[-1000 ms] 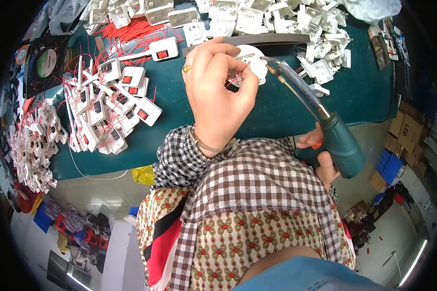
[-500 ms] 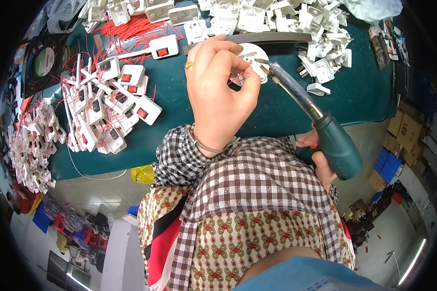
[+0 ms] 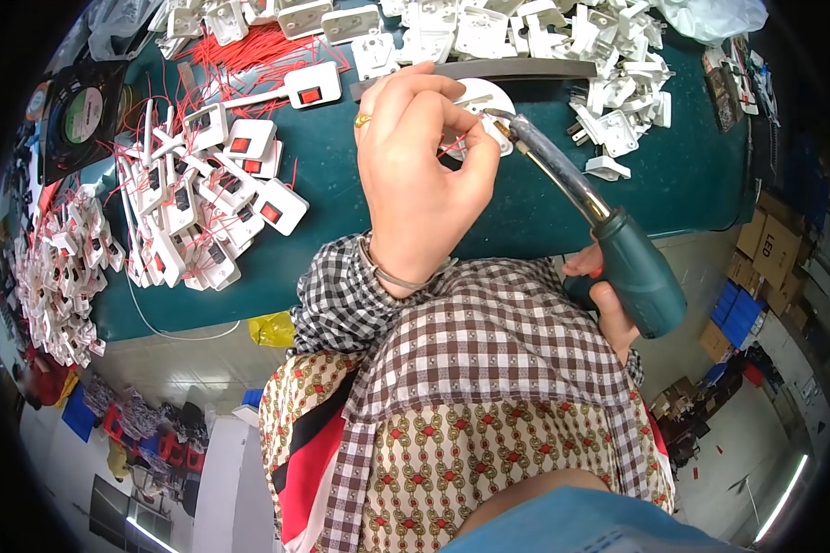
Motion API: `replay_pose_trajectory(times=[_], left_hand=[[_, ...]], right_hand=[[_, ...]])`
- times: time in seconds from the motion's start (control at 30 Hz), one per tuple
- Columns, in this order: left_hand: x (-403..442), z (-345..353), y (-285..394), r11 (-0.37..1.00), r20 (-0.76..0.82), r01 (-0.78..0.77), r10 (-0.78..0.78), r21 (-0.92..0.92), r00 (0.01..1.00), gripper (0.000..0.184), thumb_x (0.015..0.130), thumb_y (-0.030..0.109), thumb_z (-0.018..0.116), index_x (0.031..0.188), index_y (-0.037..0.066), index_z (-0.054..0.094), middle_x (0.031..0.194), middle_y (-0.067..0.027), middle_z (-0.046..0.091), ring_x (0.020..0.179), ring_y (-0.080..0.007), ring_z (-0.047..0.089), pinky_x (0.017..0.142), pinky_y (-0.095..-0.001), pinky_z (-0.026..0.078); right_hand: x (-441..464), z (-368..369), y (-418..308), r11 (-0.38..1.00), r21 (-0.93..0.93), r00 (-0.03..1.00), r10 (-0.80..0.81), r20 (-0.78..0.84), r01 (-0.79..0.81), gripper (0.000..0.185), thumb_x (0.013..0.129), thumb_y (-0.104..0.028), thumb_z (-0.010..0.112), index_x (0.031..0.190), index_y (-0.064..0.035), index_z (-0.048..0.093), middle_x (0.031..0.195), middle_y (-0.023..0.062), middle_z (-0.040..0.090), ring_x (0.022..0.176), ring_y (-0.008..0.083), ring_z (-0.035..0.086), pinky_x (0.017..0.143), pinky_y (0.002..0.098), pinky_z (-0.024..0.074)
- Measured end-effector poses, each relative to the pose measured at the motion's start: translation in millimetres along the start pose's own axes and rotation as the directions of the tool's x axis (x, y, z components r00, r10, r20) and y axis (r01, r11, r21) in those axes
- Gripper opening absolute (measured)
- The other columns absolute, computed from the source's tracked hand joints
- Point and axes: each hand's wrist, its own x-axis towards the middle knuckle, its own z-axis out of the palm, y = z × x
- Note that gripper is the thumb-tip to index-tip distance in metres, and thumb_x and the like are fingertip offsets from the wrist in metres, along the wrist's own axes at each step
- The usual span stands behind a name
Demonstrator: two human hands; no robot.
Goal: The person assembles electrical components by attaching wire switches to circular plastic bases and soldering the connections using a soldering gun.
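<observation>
My right hand [image 3: 615, 313] is wrapped around the green handle of a soldering gun [image 3: 647, 276], and most of its fingers are hidden behind the handle. The metal tip points up and left, at the edge of a white round plastic part [image 3: 487, 98]. My left hand [image 3: 421, 170] is closed in a pinch over that part, with a red wire [image 3: 454, 147] at its fingertips. The hand covers much of the white part. Whether the tip touches a contact there cannot be made out. Behind my fingers lies a dark curved strip [image 3: 526, 71].
White switch housings with red rockers [image 3: 269, 212] and wires are heaped at left, beside a black fan [image 3: 83, 118]. Red wires [image 3: 249, 57] lie at the back. Loose white plastic shells [image 3: 613, 134] are piled at back right. Cardboard boxes [image 3: 773, 249] stand beyond the table.
Both hands stay almost in place. The white part, left hand and soldering gun tip sit very slightly further right in the view.
</observation>
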Motion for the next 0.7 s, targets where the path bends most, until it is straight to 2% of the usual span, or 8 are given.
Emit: replay_pose_trajectory(times=[0.17, 0.27, 0.37, 0.47, 0.7], left_hand=[[0, 1, -1, 1.000, -0.002, -0.008, 0.008, 0.016, 1.000, 0.010, 0.066, 0.000, 0.068, 0.073, 0.002, 0.060, 0.094, -0.0118, 0.065, 0.105, -0.0318, 0.060, 0.089, -0.0390, 0.044], [1, 1, 1, 0.999, -0.004, -0.014, 0.014, 0.031, 1.000, 0.010, 0.066, 0.000, 0.068, 0.072, 0.002, 0.060, 0.094, -0.0123, 0.065, 0.105, -0.0318, 0.060, 0.089, -0.0391, 0.044], [1, 0, 1, 1.000, -0.002, -0.005, 0.005, 0.028, 1.000, 0.009, 0.066, 0.001, 0.068, 0.071, 0.001, 0.060, 0.095, -0.0127, 0.065, 0.105, -0.0319, 0.060, 0.089, -0.0393, 0.045], [0, 1, -1, 0.999, -0.006, -0.019, 0.019, 0.030, 1.000, 0.009, 0.066, 0.001, 0.068, 0.072, 0.001, 0.060, 0.095, -0.0129, 0.065, 0.105, -0.0318, 0.060, 0.089, -0.0392, 0.045], [0, 1, -1, 0.999, -0.006, -0.022, 0.022, 0.034, 1.000, 0.010, 0.066, 0.001, 0.068, 0.072, 0.001, 0.060, 0.095, -0.0129, 0.065, 0.104, -0.0314, 0.060, 0.089, -0.0392, 0.044]], right_hand=[[-3, -2, 2, 0.999, -0.053, 1.000, 0.007, -0.028, -0.008, 0.044, 0.086, -0.025, 0.069, 0.110, 0.0093, 0.054, 0.087, 0.0129, 0.058, 0.080, 0.0218, 0.059, 0.077, 0.0382, 0.0519], [-8, -8, 11, 0.995, -0.088, 0.997, 0.039, -0.069, -0.045, 0.042, 0.085, -0.026, 0.071, 0.105, 0.0082, 0.056, 0.085, 0.0128, 0.058, 0.079, 0.0219, 0.059, 0.075, 0.0381, 0.0519], [-8, -19, 20, 0.984, -0.169, 0.998, -0.059, 0.014, 0.060, 0.039, 0.083, -0.028, 0.072, 0.097, 0.0062, 0.058, 0.083, 0.0127, 0.058, 0.078, 0.0223, 0.059, 0.072, 0.0376, 0.0516], [-3, -12, 14, 0.987, -0.128, 0.995, -0.102, 0.003, 0.102, 0.037, 0.084, -0.028, 0.072, 0.093, 0.0046, 0.057, 0.082, 0.0129, 0.059, 0.078, 0.0227, 0.060, 0.072, 0.0370, 0.0512], [-5, -6, 9, 0.998, -0.060, 0.999, 0.003, -0.043, -0.006, 0.038, 0.083, -0.026, 0.073, 0.097, 0.0053, 0.057, 0.085, 0.0133, 0.059, 0.079, 0.0227, 0.060, 0.074, 0.0367, 0.0518]])
